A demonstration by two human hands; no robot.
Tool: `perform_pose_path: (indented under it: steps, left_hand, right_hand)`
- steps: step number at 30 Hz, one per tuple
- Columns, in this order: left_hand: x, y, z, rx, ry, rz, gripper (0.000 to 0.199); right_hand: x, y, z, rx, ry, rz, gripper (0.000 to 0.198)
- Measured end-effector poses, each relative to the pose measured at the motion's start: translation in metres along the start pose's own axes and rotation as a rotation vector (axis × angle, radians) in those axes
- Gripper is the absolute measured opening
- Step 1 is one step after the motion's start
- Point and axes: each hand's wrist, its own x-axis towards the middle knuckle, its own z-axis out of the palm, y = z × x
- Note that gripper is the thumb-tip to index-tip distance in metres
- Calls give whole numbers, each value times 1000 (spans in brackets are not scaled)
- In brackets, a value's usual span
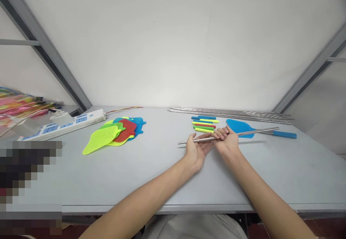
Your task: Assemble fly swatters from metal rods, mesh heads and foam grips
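A thin metal rod (pixel 259 131) is held above the table, slanting slightly upward to the right. My right hand (pixel 227 143) is closed around its middle, fingers curled over it. Close beside it, my left hand (pixel 196 152) is turned palm up, with the rod lying between its thumb and loosely extended fingers. Behind the right hand lies a blue fly swatter (pixel 239 125) with a blue grip (pixel 284 134); the held rod partly covers it. Several coloured handle grips (pixel 203 126) in blue, yellow, red and green lie just beyond my hands.
Several loose metal rods (pixel 229 113) run along the table's back by the wall. Perforated fly swatter heads (pixel 101 140) overlap at the left. Farther left are a white power strip (pixel 78 119) and a blurred colourful heap (pixel 21 103). The grey table (pixel 121 181) ends at a front edge.
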Motion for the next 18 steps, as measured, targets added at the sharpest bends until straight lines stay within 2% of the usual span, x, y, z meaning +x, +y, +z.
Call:
perform_pose_path:
  steps: [6,12,18]
  left_hand:
    - [-1,6,0,-61,5,-28,35]
    - [-1,10,1,-107,-76,-32,35]
    - [-1,17,2,-136,-56,-28,38]
  right_hand:
    - [6,-4,-2,30,33,41,29]
    - [8,-18,1,63,63,-81,28]
    - [9,-26,2,98,102,-147,26]
